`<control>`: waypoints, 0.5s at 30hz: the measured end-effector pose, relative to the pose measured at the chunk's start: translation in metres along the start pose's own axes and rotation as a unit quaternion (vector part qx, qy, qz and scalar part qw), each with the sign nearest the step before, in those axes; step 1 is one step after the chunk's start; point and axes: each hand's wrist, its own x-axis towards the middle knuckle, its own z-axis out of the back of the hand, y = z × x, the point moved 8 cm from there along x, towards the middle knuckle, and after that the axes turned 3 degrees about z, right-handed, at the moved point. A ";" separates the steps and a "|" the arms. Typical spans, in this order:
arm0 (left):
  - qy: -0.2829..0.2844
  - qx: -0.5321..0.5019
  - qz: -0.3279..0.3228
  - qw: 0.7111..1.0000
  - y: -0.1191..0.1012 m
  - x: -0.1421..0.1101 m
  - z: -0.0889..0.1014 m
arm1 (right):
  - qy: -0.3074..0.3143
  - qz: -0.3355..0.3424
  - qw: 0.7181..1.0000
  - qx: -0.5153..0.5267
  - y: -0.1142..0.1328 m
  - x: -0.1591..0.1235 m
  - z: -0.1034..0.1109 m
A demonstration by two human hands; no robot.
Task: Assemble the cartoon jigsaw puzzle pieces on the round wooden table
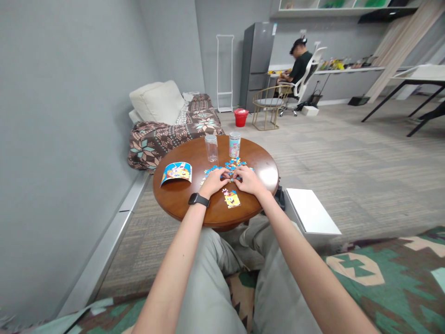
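Note:
Both my hands rest on a round wooden table (181, 197), among loose blue jigsaw pieces (233, 164). My left hand (216, 180), with a black watch on its wrist, has its fingers curled onto the pieces. My right hand (247, 179) lies beside it, fingertips pinching pieces where the two hands meet. What each hand pinches is too small to name. A small joined yellow part of the puzzle (232, 198) lies just in front of my hands.
A curled picture sheet (177, 172) lies at the table's left. A clear jar (211, 148) and a printed jar (235, 144) stand at the back. A white box (311, 213) sits right of the table. A person sits at a far desk.

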 end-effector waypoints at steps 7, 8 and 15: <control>-0.006 0.017 0.003 1.000 -0.003 0.000 0.002 | 0.003 -0.001 1.000 0.001 -0.001 0.000 -0.001; -0.004 0.010 0.004 1.000 -0.004 0.000 0.002 | 0.003 0.001 1.000 0.000 0.000 0.000 -0.001; 0.012 -0.039 0.001 0.999 -0.004 0.000 -0.001 | 0.007 0.005 1.000 -0.004 0.002 0.001 -0.001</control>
